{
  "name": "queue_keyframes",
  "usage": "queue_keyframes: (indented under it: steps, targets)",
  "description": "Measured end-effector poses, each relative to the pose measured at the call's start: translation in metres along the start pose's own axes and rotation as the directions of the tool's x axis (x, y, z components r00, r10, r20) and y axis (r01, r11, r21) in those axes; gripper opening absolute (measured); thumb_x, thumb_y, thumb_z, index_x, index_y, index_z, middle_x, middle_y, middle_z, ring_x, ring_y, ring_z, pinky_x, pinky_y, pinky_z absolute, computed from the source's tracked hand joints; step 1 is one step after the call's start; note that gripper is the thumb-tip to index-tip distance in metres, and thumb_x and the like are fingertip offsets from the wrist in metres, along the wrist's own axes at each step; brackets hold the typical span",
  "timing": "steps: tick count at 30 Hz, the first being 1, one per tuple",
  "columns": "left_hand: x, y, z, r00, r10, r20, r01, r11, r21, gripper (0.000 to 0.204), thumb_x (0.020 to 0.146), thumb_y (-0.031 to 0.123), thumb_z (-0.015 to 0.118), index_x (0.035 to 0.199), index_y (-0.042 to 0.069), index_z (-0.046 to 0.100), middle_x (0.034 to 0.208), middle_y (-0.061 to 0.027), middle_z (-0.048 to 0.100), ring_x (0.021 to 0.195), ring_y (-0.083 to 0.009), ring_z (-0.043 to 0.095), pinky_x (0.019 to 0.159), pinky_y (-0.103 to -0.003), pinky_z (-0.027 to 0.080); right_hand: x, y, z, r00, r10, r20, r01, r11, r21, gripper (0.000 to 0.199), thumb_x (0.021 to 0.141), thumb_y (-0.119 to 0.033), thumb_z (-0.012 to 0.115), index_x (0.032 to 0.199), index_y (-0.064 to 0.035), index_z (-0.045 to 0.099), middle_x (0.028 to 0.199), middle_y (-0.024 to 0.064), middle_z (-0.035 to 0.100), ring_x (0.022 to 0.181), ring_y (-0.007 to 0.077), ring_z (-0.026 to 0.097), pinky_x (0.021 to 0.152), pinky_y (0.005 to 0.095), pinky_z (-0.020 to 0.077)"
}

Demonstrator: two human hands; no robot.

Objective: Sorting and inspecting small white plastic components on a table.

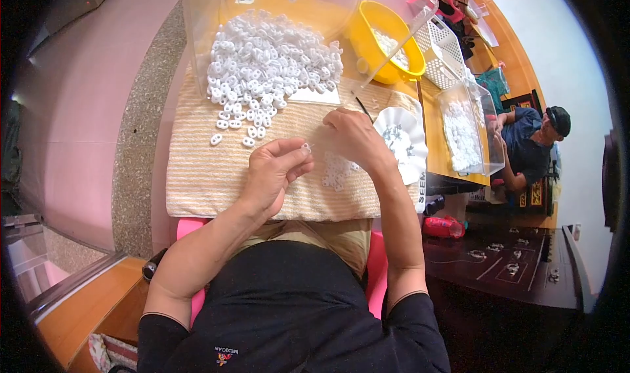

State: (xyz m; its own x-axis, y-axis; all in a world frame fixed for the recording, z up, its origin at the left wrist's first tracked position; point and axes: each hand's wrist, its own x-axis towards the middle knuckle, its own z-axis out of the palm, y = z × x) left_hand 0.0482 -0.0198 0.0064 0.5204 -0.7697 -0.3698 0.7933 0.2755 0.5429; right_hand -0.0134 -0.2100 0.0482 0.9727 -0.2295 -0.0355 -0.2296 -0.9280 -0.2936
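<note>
My left hand (268,176) is closed, pinching a small white plastic piece (306,148) between thumb and forefinger. To its right, my right hand (357,140) bends over the striped towel (210,176) with fingers curled together; what they hold, if anything, is hidden. A thin black stick (363,108) shows just beyond its knuckles. Below that wrist lies a small group of white pieces (336,175), partly covered. Ahead of my left hand spreads a large heap of white oval pieces with two holes (262,61). A white scalloped dish (412,169) with small greyish parts sits beside my right forearm.
A clear plastic bin (197,18) stands tipped around the heap. Beyond are a yellow basin (367,25), a white perforated basket (441,51) and a clear box (489,110) of white pieces. A co-worker (531,136) sits at the right.
</note>
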Motion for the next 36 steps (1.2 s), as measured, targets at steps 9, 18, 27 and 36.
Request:
queue_keyframes:
  steps: [9, 18, 27, 36]
  targets:
    - [-0.001, 0.0, 0.002, 1.0, -0.003, 0.002, 0.003, 1.0, 0.0, 0.016, 0.086, 0.001, 0.065, 0.101, -0.002, 0.062, 0.089, -0.0081, 0.065, 0.081, -0.0147, 0.064, 0.077, -0.028, 0.055, -0.005, 0.016, 0.021, 0.996, -0.079, -0.03, 0.079, 0.997, 0.001, 0.017, 0.082, -0.018, 0.055, 0.088, -0.0052, 0.066, 0.082, 0.0133, 0.064, 0.086, 0.0312, 0.063, 0.075, 0.0392, 0.0493]
    - [0.001, -0.002, -0.001, 1.0, -0.011, 0.005, 0.011, 1.0, -0.019, 0.015, 0.087, -0.002, 0.063, 0.101, -0.002, 0.062, 0.092, -0.0088, 0.065, 0.082, -0.0159, 0.065, 0.076, -0.028, 0.058, -0.016, 0.009, 0.01, 0.995, 0.04, -0.09, -0.017, 0.97, 0.242, 0.02, 0.085, -0.01, 0.059, 0.103, -0.0038, 0.066, 0.09, 0.0193, 0.064, 0.086, 0.0368, 0.062, 0.078, 0.0403, 0.0491]
    - [0.0, -0.001, -0.001, 1.0, -0.02, 0.004, 0.02, 1.0, -0.019, 0.015, 0.087, -0.002, 0.062, 0.102, -0.002, 0.061, 0.092, -0.009, 0.065, 0.082, -0.0163, 0.065, 0.076, -0.029, 0.058, -0.037, 0.008, 0.013, 0.968, 0.246, -0.041, -0.142, 0.678, 0.721, 0.027, 0.081, 0.0, 0.068, 0.108, -0.0001, 0.066, 0.082, -0.0054, 0.058, 0.075, 0.0034, 0.052, 0.068, 0.0192, 0.0434]
    - [0.002, -0.004, -0.001, 0.998, -0.054, -0.015, 0.054, 0.998, 0.008, 0.014, 0.087, -0.001, 0.062, 0.101, -0.001, 0.062, 0.091, -0.0084, 0.065, 0.082, -0.0156, 0.065, 0.076, -0.028, 0.058, -0.043, 0.012, 0.025, 0.974, 0.227, 0.005, -0.099, 0.404, 0.91, 0.029, 0.084, -0.005, 0.07, 0.112, -0.0007, 0.064, 0.08, -0.0015, 0.06, 0.071, 0.0066, 0.058, 0.063, 0.0203, 0.0475]
